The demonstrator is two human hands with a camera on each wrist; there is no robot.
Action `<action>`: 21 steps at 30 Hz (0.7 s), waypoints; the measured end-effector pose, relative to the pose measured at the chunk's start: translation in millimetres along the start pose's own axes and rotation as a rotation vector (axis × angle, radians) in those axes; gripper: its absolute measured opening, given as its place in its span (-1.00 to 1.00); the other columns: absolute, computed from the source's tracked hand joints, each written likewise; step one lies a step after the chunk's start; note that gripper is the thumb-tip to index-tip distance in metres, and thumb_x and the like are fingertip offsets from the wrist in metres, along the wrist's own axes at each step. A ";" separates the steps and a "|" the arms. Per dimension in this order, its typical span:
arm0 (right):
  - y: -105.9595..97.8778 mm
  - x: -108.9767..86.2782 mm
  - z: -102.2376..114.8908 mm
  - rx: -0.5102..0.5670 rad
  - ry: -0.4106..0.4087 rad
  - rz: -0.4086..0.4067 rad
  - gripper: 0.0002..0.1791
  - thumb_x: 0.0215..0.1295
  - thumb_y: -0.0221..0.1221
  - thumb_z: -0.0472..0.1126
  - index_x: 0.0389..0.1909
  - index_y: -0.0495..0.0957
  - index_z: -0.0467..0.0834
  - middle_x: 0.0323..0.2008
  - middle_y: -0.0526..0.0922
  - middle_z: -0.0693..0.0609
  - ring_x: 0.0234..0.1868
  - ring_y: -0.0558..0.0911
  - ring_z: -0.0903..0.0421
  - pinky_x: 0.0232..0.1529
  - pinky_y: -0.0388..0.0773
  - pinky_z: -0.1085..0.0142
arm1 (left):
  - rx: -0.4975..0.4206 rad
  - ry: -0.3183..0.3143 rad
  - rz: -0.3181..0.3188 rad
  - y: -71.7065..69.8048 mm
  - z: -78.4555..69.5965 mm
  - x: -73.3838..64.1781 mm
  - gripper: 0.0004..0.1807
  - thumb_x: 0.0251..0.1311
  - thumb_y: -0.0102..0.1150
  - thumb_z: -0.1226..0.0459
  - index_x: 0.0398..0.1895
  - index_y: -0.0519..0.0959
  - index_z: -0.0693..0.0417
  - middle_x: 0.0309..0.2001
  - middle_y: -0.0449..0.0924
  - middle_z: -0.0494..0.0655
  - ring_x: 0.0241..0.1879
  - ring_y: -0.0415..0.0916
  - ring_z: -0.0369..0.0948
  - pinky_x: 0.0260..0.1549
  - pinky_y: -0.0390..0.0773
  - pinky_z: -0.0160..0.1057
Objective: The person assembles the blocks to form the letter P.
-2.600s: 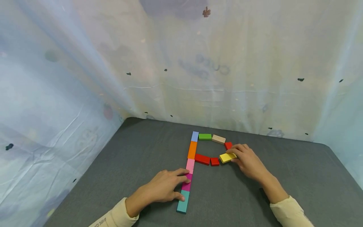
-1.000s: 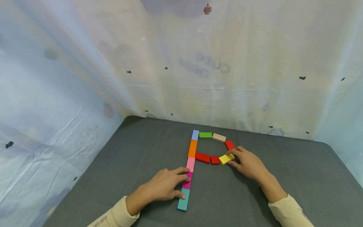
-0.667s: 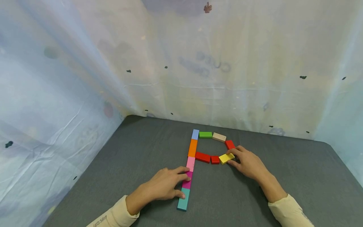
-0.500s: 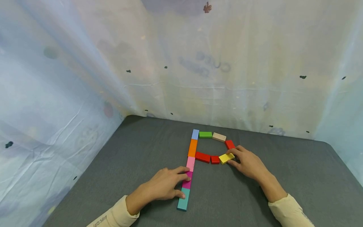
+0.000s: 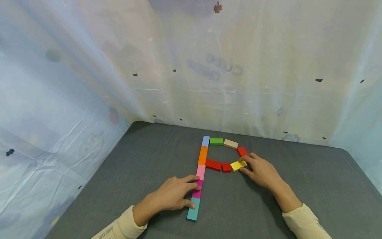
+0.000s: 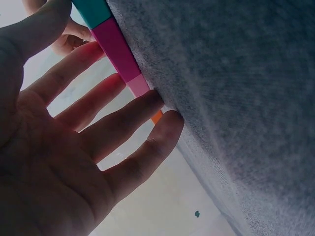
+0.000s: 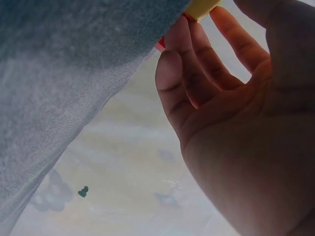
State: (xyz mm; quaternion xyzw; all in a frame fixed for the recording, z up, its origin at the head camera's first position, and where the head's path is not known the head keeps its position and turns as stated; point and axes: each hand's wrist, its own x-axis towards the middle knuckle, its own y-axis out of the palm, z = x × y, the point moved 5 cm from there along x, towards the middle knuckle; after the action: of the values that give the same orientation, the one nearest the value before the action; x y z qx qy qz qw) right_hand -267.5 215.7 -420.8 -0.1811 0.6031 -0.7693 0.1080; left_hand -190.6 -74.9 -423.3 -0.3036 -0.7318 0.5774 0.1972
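My right hand (image 5: 262, 171) pinches a yellow block (image 5: 237, 166) between thumb and fingers. The block lies tilted at the right end of a small red block (image 5: 226, 167). My left hand (image 5: 170, 197) lies with spread, relaxed fingers on a straight row of blocks. Its thumb is on the teal block (image 5: 192, 215), and its fingers touch the magenta block (image 5: 196, 194) and the pink block (image 5: 201, 170). In the left wrist view, fingertips (image 6: 115, 81) rest along the row's side. The yellow block shows only partly in the right wrist view.
Farther up the row come an orange block (image 5: 202, 155) and a light blue block (image 5: 205, 141). A loop joins it: a green block (image 5: 216, 141), a plain wooden block (image 5: 230, 143), a red block (image 5: 242, 151) and a longer red block (image 5: 213, 165). Patterned curtains rise beyond the grey table (image 5: 149, 149).
The yellow block has moved slightly left, close against the small red block, with my right hand on it. My left hand stays where it was on the row.
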 end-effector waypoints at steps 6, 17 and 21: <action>-1.0 0.4 -2.6 0.026 0.011 0.009 -0.61 0.23 0.34 0.02 0.06 0.61 0.03 -0.05 0.59 -0.03 -0.32 0.52 0.17 -0.34 0.51 0.16 | -0.002 0.000 0.003 0.9 0.9 0.1 -0.37 0.05 0.37 -0.21 0.19 0.58 -0.26 0.40 0.37 -0.26 -0.34 0.45 -0.36 -0.19 0.53 -0.21; -2.1 -0.6 -10.8 -0.004 0.033 -0.029 -0.45 0.23 0.33 0.09 0.14 0.56 -0.13 0.14 0.52 -0.22 0.09 0.54 -0.22 0.05 0.48 -0.17 | -0.004 -0.013 0.011 -1.2 -1.0 -0.5 -0.39 0.05 0.37 -0.20 0.19 0.58 -0.28 0.40 0.36 -0.27 -0.08 0.55 -0.31 -0.20 0.46 -0.25; 0.5 -1.5 -11.5 -0.001 0.023 -0.015 -0.43 0.25 0.31 0.09 0.19 0.55 -0.13 0.15 0.50 -0.23 0.10 0.54 -0.23 0.08 0.46 -0.18 | -0.003 -0.012 0.010 -0.8 -0.8 -0.5 -0.38 0.05 0.37 -0.20 0.19 0.58 -0.27 0.41 0.36 -0.27 -0.10 0.54 -0.31 -0.21 0.46 -0.27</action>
State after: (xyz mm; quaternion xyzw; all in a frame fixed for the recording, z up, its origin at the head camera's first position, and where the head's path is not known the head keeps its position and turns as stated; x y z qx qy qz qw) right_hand -270.8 226.4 -423.9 -0.1770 0.6032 -0.7719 0.0953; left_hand -190.0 -74.8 -422.3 -0.3041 -0.7323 0.5791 0.1895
